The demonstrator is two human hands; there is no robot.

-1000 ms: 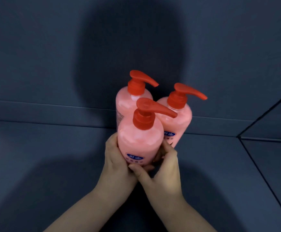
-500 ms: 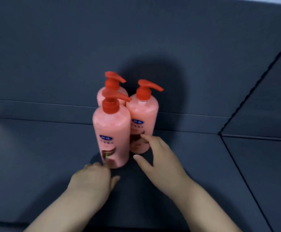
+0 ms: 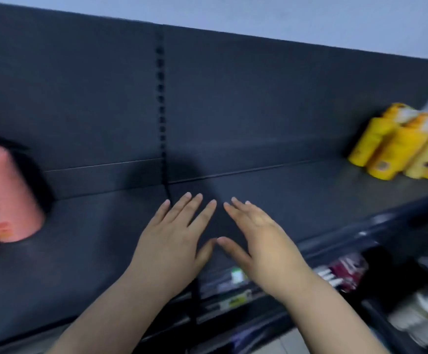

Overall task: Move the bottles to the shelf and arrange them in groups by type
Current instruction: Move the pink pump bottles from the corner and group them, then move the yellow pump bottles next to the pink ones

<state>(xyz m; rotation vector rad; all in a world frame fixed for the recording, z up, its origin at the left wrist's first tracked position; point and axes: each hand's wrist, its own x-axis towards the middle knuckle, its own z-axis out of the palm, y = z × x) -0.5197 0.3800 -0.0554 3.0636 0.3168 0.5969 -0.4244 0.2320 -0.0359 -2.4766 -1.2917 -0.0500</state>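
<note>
The pink pump bottles (image 3: pixel 6 198) with red tops stand blurred at the far left of the dark shelf (image 3: pixel 297 198), partly cut off by the frame edge. A group of yellow bottles (image 3: pixel 396 146) stands at the far right of the same shelf. My left hand (image 3: pixel 174 233) and my right hand (image 3: pixel 256 236) hover side by side over the bare middle of the shelf. Both hands have straight, spread fingers and hold nothing. Their thumbs nearly touch.
The dark back panel (image 3: pixel 258 98) has a slotted upright (image 3: pixel 160 98) running down it. Below the shelf's front edge, lower shelves hold packaged goods (image 3: pixel 345 272) and white items (image 3: pixel 422 320), all blurred. A pale wall shows above the unit.
Both hands let go of the pink bottles and drew back, fingers spread. The view swung right, so the pink bottles now sit at the left edge and yellow bottles appear.
</note>
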